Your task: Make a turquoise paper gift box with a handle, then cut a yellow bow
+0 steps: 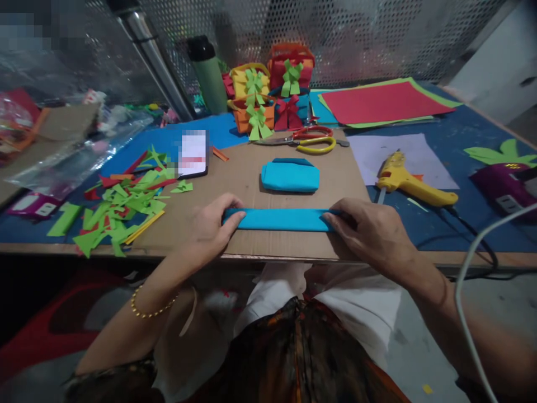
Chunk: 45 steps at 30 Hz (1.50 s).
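A long folded strip of blue paper [283,220] lies level near the table's front edge, over a sheet of brown cardboard [235,179]. My left hand [216,225] pinches its left end, thumb on top. At the other end my right hand [369,228] grips the strip the same way; the fingers beneath are partly hidden. Just beyond the strip sits a small folded blue paper box [290,176], touched by neither hand. Farther back lie scissors with red handles [312,132] and another pair with yellow handles [316,145].
Green and red paper scraps [121,207] are heaped left, beside a phone [193,154]. A yellow glue gun [413,182] with a cord lies right. Behind stand small paper baskets with bows [255,120], a green bottle [207,75], a steel flask [155,61] and red paper sheets [386,102].
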Motion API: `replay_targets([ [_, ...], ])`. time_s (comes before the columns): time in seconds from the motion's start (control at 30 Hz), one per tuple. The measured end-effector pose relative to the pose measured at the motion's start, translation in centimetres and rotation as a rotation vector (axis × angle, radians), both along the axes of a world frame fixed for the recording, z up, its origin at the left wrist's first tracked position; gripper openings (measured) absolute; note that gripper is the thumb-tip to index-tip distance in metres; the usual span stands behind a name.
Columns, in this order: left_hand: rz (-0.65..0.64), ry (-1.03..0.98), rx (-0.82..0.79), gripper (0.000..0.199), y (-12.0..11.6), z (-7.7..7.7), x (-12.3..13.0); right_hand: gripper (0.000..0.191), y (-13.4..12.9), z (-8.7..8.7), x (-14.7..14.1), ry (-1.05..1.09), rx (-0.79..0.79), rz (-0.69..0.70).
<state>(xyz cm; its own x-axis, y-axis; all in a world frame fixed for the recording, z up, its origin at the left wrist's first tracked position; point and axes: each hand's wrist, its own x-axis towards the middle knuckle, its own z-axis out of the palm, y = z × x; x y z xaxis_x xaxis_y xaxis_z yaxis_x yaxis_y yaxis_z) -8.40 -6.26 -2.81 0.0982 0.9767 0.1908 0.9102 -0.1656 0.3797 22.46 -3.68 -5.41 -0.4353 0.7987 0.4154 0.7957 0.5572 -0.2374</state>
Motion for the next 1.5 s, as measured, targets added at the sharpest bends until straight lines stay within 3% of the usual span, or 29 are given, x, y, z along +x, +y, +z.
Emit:
replay_targets([
  [0.33,-0.054,0.145,0.012,0.017,-0.4,0.0,0.3,0.042,-0.3,0.3,-0.6,-0.025,-0.006,-0.071],
  [0.57,-0.083,0.179,0.055,0.018,-0.5,-0.6,0.0,0.037,-0.4,0.7,-0.5,-0.067,-0.065,-0.084],
  [0.7,-0.074,0.218,0.143,0.022,-0.8,-1.1,0.2,0.032,-0.4,0.8,-0.7,-0.134,-0.107,-0.149],
  [0.83,-0.056,0.448,0.286,0.032,-1.0,-1.3,1.0,0.032,-0.6,1.1,-1.3,-0.182,-0.169,-0.249],
  [0.97,-0.267,0.663,0.299,0.033,-0.9,-0.4,1.8,0.026,-0.8,1.4,-2.0,-0.216,-0.18,-0.274],
  [1.07,-0.416,0.703,0.243,0.038,-1.3,0.2,2.0,0.021,-1.0,1.2,-2.3,-0.248,-0.145,-0.263],
  [1.23,-0.371,0.738,0.231,0.055,-2.6,0.6,2.8,0.022,-0.9,0.7,-2.1,-0.281,-0.091,-0.258],
  [1.33,-0.387,0.737,0.184,0.048,-2.8,0.7,3.2,0.021,-1.2,1.1,-2.0,-0.326,0.043,-0.241],
  [1.43,-0.41,0.683,0.183,0.043,-2.7,0.8,3.3,0.023,-2.2,1.5,-3.0,-0.331,0.26,-0.125],
  [1.5,-0.419,0.653,0.201,0.045,-2.6,0.8,3.3,0.028,-3.0,1.3,-4.3,-0.265,0.332,0.046],
])
